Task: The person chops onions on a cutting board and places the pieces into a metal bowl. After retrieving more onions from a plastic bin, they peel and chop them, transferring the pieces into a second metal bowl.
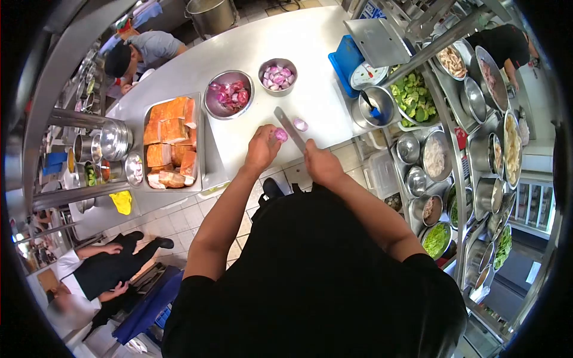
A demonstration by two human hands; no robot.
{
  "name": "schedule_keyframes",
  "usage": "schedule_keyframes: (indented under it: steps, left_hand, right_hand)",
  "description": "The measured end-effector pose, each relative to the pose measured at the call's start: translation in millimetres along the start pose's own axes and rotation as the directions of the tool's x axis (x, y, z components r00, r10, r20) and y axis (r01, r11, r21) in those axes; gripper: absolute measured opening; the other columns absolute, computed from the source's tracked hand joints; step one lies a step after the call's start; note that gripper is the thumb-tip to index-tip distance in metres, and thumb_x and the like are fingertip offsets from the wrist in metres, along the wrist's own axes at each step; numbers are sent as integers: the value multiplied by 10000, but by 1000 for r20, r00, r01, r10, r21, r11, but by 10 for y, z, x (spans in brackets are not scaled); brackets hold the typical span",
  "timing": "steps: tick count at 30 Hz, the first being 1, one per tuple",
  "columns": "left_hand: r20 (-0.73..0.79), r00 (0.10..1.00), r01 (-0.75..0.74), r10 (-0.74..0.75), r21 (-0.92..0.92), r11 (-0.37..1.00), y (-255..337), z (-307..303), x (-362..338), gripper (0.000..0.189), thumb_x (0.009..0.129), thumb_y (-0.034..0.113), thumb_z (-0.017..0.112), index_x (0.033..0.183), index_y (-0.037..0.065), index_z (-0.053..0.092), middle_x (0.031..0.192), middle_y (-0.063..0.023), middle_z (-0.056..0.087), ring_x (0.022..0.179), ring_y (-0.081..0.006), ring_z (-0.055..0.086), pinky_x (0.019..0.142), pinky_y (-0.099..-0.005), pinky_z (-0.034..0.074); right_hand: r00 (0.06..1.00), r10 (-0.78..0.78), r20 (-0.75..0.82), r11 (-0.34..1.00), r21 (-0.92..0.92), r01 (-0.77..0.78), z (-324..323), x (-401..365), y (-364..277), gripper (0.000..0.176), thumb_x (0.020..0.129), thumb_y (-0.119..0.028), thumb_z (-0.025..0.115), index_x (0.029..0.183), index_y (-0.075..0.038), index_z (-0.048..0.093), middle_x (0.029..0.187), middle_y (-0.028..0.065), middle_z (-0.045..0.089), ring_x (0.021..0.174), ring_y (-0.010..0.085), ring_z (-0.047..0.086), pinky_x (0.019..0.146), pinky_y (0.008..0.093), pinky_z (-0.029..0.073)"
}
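Observation:
My left hand (261,149) has its fingers closed on a peeled shallot (281,135) over the white cutting board (239,146). A knife (289,127) is in my right hand (324,164), its fingers wrapped round the handle. The blade points away from me and lies just right of the held shallot. On the other side of the blade, a shallot piece (301,125) rests on the board. Beyond my hands stand a steel bowl (210,108) of red-purple peelings and a smaller steel bowl (262,76) of peeled shallots.
A steel tray (199,156) with browned meat slabs sits at the left. On the right are a kitchen scale (365,77), a steel pot (360,113) with a blue-handled tool and a rack (444,89) of food bowls. Co-workers (158,48) stand around the table.

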State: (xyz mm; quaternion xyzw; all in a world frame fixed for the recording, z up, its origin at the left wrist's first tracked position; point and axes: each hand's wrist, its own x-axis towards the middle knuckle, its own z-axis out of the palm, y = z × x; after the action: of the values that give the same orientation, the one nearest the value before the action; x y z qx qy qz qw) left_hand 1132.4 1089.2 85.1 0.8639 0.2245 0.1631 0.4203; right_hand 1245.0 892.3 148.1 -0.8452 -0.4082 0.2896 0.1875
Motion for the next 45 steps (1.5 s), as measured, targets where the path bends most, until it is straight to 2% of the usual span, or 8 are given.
schedule_keyframes:
  steps: [9, 16, 21, 26, 31, 36, 41, 45]
  left_hand:
    - [-51, 998, -17, 30, 237, 971, 8, 164, 132, 495, 792, 147, 875, 1235, -1, 711, 1102, -174, 697, 897, -269, 723, 832, -392, 593]
    - [-74, 990, 122, -122, -9, 993, 522, -277, 608, 410, 786, 112, 827, 1176, 18, 739, 1123, -181, 715, 1012, -349, 710, 897, -436, 574]
    - [-127, 969, -188, 210, 166, 968, 637, -553, 1369, 485, 799, 117, 827, 1258, -1, 725, 1254, -207, 711, 1128, -371, 704, 991, -409, 563]
    - [-307, 949, -29, 72, 141, 990, 739, -679, 1428, 506, 875, 178, 829, 1344, 49, 691, 1250, -181, 728, 966, -258, 747, 854, -386, 595]
    - [162, 987, -17, 2, 92, 996, 640, -81, 801, 444, 922, 208, 752, 1337, 60, 692, 1324, -201, 696, 1063, -332, 720, 971, -434, 576]
    - [355, 931, -53, -88, 369, 928, 479, 372, 619, 418, 895, 205, 745, 1289, 80, 685, 1274, -179, 650, 1139, -394, 671, 999, -487, 554]
    - [324, 946, -58, -27, 251, 966, 335, 305, 473, 286, 881, 117, 745, 1151, 55, 674, 1122, -180, 672, 1015, -396, 699, 907, -482, 568]
    - [-52, 997, -50, 57, 128, 991, 136, 72, 290, 274, 876, 67, 741, 1140, 52, 669, 1102, -183, 689, 1002, -377, 701, 892, -453, 566]
  right_hand:
    - [999, -36, -18, 990, 136, 39, 212, -95, 420, 240, 1064, -238, 517, 1114, -7, 476, 849, 318, 691, 846, 559, 672, 804, 667, 505]
    - [994, -33, -100, 962, 265, 58, -237, 30, 194, 208, 1070, -213, 520, 1102, -11, 481, 861, 343, 679, 871, 583, 650, 793, 651, 499]
    - [976, -2, -219, 953, 295, 69, -820, 179, 64, 239, 1078, -228, 530, 1123, 2, 482, 868, 343, 678, 889, 576, 650, 776, 627, 494]
    - [945, 49, -323, 942, 329, 63, -869, -41, 415, 255, 1076, -237, 542, 1102, 12, 495, 871, 334, 681, 887, 562, 660, 761, 597, 506]
    - [944, 311, -112, 847, 484, -221, -551, -332, 932, 256, 1068, -239, 557, 1138, 6, 533, 903, 324, 690, 909, 541, 673, 779, 575, 520]
    - [963, 211, -166, 914, 382, -135, -343, -549, 966, 230, 1062, -229, 555, 1122, -7, 543, 938, 332, 695, 936, 561, 661, 803, 595, 518]
    - [982, 149, -114, 959, 257, -116, -206, -626, 947, 240, 1068, -251, 560, 1116, -19, 522, 902, 322, 689, 899, 557, 657, 775, 603, 504]
    - [996, 61, -59, 966, 254, -44, -241, -663, 848, 230, 1074, -254, 559, 1107, -31, 511, 882, 317, 693, 881, 561, 654, 754, 616, 494]
